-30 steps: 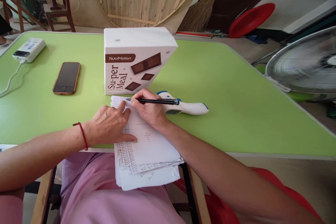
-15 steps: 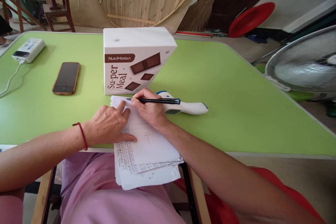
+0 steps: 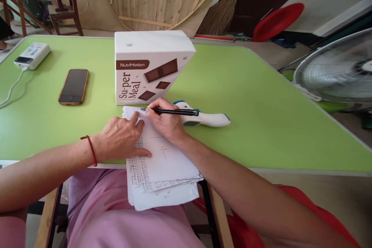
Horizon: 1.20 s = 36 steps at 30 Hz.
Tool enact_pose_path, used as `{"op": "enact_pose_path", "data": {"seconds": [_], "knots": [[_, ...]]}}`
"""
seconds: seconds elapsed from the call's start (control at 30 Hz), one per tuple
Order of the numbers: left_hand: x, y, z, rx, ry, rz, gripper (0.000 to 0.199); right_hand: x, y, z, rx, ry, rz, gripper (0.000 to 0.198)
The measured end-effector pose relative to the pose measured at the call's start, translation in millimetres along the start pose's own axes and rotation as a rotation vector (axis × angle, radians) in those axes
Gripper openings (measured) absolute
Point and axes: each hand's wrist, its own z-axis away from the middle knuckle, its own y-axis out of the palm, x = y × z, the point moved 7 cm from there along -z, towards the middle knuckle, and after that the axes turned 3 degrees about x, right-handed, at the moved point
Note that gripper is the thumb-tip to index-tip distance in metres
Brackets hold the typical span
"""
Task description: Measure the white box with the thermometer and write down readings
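My right hand (image 3: 166, 121) grips a black pen (image 3: 177, 112), its tip at the top of a stack of white paper sheets (image 3: 171, 162). Small handwriting covers the left part of the sheets, and their lower end hangs over the table's front edge. Flat on the left side of the paper lies my left hand (image 3: 122, 137), thumb and fingers apart, with a red bracelet at the wrist. Right behind the paper stands a white and brown box (image 3: 139, 79). A white and blue handheld device (image 3: 213, 119), partly hidden by my right hand and the pen, lies beside it.
On the green table (image 3: 261, 124), a phone (image 3: 73, 86) lies to the left. A white power bank (image 3: 32, 55) with a cable (image 3: 13, 87) is at the far left. A fan (image 3: 340, 69) stands beyond the right edge, and a wooden chair (image 3: 62, 11) behind the table.
The pen's rear end has shifted very slightly left in my right hand. My left hand, the paper and the box stay in place.
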Motion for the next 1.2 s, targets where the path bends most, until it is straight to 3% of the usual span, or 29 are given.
{"op": "enact_pose_path", "data": {"seconds": [1.2], "knots": [[0.7,-1.5,0.8,-0.015,0.007,0.012,0.074,-5.5,-3.5,0.7,-0.002,0.069,0.023,0.012]]}}
